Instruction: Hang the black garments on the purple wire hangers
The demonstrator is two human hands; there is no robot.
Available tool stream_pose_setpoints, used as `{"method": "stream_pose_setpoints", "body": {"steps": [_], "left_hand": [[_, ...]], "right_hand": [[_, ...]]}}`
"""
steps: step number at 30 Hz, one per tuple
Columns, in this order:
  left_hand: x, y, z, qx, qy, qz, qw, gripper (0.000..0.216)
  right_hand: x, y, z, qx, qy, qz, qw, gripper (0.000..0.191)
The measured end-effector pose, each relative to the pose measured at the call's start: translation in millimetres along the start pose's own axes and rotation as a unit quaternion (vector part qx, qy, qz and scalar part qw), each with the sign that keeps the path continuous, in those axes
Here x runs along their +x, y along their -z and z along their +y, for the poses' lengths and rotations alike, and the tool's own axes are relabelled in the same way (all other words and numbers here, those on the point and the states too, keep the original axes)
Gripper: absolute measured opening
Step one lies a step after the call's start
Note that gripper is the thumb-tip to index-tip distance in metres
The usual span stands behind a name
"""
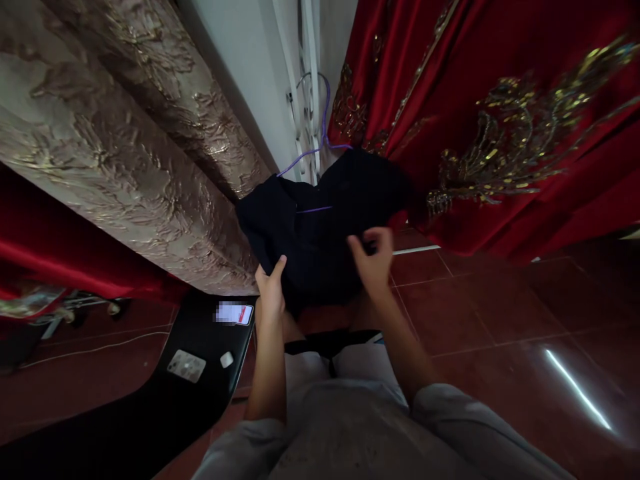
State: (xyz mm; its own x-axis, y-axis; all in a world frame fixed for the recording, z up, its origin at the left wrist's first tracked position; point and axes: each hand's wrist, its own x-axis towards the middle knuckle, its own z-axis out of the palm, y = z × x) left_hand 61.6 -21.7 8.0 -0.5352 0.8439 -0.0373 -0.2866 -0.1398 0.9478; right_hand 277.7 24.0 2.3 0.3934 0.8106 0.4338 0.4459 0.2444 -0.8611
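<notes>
A dark navy or black garment hangs in front of me on a thin purple wire hanger. The hanger's hook is caught on a white metal rack. At the garment's lower left edge, my left hand grips the cloth, its thumb lying on top. My right hand is at the right side of the garment, thumb and forefinger apart and slightly blurred. Whether its other fingers hold any cloth I cannot tell. The garment's exact kind is not clear in the dim light.
Embossed beige-gold fabric hangs on the left, and red cloth with gold sequins on the right. A black bench at lower left bears a lit phone, another phone and a small white case. Red tiles cover the floor.
</notes>
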Motion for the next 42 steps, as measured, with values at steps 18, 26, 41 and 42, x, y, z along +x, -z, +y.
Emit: {"method": "stream_pose_setpoints", "body": {"steps": [18,26,41,42], "left_hand": [[-41.8,3.2,-66.5,0.253,-0.143,-0.222,0.931,0.015],[-52.9,-16.6,-72.0,0.262,-0.192,-0.178,0.929,0.011],[9.7,-91.9,73.8,0.088,-0.25,-0.221,0.939,0.02],[10.4,-98.6,85.1,0.087,-0.247,-0.238,0.935,0.015]], "right_hand": [[-82.7,-25.9,2.6,0.179,-0.227,-0.292,0.912,0.042],[-17.5,-10.1,-33.4,0.264,-0.253,-0.358,0.859,0.048],[58.7,8.7,-129.9,0.286,-0.046,-0.261,0.921,0.044],[58.6,8.1,-127.9,0.282,-0.033,-0.256,0.924,0.043]]}}
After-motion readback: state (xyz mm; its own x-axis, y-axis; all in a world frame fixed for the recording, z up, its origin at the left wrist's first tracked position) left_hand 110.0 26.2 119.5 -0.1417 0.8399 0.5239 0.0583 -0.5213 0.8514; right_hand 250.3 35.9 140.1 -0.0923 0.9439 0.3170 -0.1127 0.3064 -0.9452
